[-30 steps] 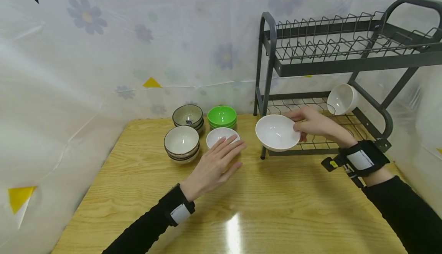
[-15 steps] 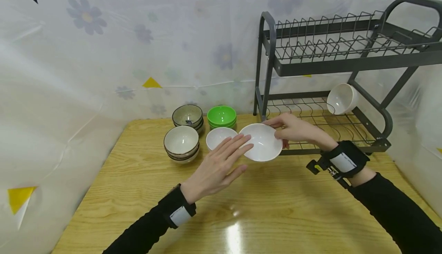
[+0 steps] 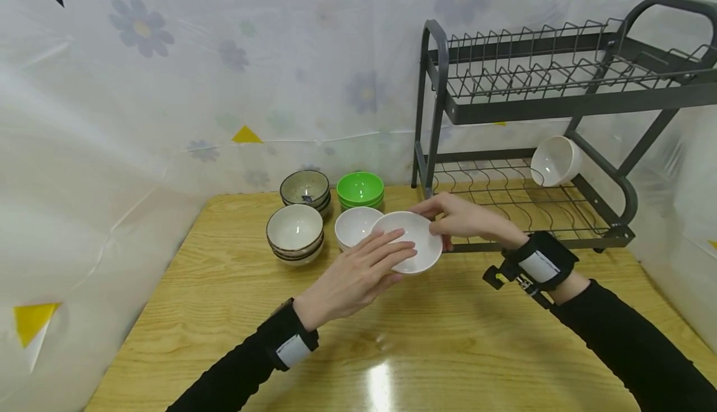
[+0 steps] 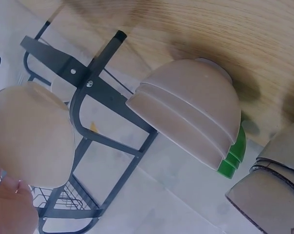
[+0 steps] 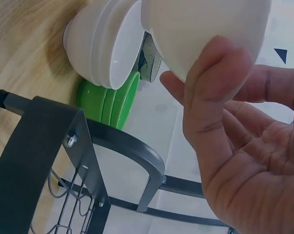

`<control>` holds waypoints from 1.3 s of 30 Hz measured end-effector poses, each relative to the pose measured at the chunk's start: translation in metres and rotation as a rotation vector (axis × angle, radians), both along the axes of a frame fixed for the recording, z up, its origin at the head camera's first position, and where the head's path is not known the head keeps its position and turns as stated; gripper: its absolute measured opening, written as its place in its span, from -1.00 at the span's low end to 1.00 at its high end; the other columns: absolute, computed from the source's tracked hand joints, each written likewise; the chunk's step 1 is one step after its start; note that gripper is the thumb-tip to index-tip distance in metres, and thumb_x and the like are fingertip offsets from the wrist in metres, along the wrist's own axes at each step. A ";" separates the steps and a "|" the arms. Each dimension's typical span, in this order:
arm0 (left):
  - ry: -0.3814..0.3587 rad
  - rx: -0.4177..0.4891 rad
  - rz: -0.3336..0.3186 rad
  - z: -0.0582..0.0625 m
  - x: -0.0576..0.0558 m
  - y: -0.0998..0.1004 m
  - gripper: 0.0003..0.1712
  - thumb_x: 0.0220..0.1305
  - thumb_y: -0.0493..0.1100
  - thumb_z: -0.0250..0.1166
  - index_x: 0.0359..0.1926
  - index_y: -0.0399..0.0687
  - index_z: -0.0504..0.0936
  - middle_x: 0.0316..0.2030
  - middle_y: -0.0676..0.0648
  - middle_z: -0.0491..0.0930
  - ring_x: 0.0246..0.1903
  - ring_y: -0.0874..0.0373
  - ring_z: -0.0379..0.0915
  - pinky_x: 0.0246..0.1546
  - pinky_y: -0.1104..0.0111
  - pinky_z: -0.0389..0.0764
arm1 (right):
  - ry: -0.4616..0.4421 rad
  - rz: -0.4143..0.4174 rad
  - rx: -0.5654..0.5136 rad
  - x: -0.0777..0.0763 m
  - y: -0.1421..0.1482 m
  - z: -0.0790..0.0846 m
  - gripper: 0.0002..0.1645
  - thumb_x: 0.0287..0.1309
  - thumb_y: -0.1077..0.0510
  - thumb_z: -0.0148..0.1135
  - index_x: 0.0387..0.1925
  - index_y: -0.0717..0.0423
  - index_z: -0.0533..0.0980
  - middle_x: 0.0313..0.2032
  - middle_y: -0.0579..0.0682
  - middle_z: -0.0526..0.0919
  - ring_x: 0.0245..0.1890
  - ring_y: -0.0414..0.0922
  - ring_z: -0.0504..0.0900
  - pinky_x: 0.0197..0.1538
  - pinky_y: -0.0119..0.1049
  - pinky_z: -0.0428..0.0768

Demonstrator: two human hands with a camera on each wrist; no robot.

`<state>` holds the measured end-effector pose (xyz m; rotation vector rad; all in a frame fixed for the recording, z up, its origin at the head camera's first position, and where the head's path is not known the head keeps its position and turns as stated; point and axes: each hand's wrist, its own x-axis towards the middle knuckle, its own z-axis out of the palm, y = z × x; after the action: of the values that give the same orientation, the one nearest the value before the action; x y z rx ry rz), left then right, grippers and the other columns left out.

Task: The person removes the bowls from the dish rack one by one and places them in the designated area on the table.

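Observation:
My right hand (image 3: 462,219) pinches the right rim of a white bowl (image 3: 422,244), the thumb against its outer wall in the right wrist view. The bowl is held above the table, tilted. My left hand (image 3: 355,272) lies over the bowl's left side in the head view, fingers fairly straight; whether they touch it cannot be told. Just behind is a stack of white bowls (image 4: 186,97), partly hidden in the head view. Green bowls (image 3: 360,188) stand stacked behind that, with cream dark-rimmed bowls (image 3: 294,228) and grey bowls (image 3: 305,187) to the left.
A dark two-tier dish rack (image 3: 526,110) stands at the right, its left post close to my right hand. One white bowl (image 3: 556,160) leans at the right end of its lower shelf. The wooden table (image 3: 448,337) extends in front; patterned sheeting (image 3: 313,76) hangs behind.
My right hand has carried the white bowl left and toward me, from the rack's front to my left hand. The left hand has barely moved, and the bowl now overlaps its fingers.

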<state>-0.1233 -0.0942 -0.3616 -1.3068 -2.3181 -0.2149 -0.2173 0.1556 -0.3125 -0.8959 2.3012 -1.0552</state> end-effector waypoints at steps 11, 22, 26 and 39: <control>0.050 -0.007 -0.030 -0.001 -0.002 0.001 -0.65 0.43 -0.14 0.25 0.19 -0.01 0.60 0.19 0.02 0.63 0.29 0.17 0.49 0.55 0.31 0.24 | -0.040 -0.002 -0.007 0.001 -0.001 -0.003 -0.28 0.08 0.41 0.00 0.36 0.42 0.34 0.01 0.30 0.71 -0.65 -0.19 0.59 -0.58 -0.36 0.63; 0.090 0.088 -0.061 -0.002 -0.003 -0.001 -0.84 0.31 -0.13 0.39 -0.10 0.04 0.71 -0.12 0.12 0.69 -0.07 0.25 0.61 0.08 0.48 0.64 | -0.072 0.021 -0.032 0.002 0.002 -0.002 -0.27 0.04 0.43 0.01 0.34 0.40 0.38 -0.14 0.20 0.73 -0.61 -0.19 0.59 -0.57 -0.37 0.62; 0.081 0.090 -0.043 -0.001 -0.001 -0.001 -0.86 0.26 -0.15 0.42 -0.15 0.08 0.75 -0.20 0.15 0.72 -0.14 0.27 0.62 0.01 0.49 0.66 | -0.077 0.020 -0.035 0.001 0.004 -0.004 -0.27 0.04 0.43 0.00 0.34 0.40 0.37 -0.14 0.21 0.73 -0.61 -0.18 0.59 -0.56 -0.35 0.63; 0.097 0.070 0.007 -0.003 -0.002 -0.006 -0.84 0.21 -0.21 0.45 -0.17 0.06 0.79 -0.23 0.13 0.79 -0.16 0.25 0.67 0.01 0.44 0.69 | -0.061 -0.018 -0.066 0.000 0.009 -0.008 -0.33 0.32 0.33 0.04 0.42 0.46 0.22 0.20 0.47 0.53 -0.46 -0.11 0.66 -0.40 -0.26 0.75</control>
<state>-0.1253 -0.1001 -0.3645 -1.2470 -2.2144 -0.2233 -0.2171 0.1649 -0.3201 -0.8583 2.2398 -1.1561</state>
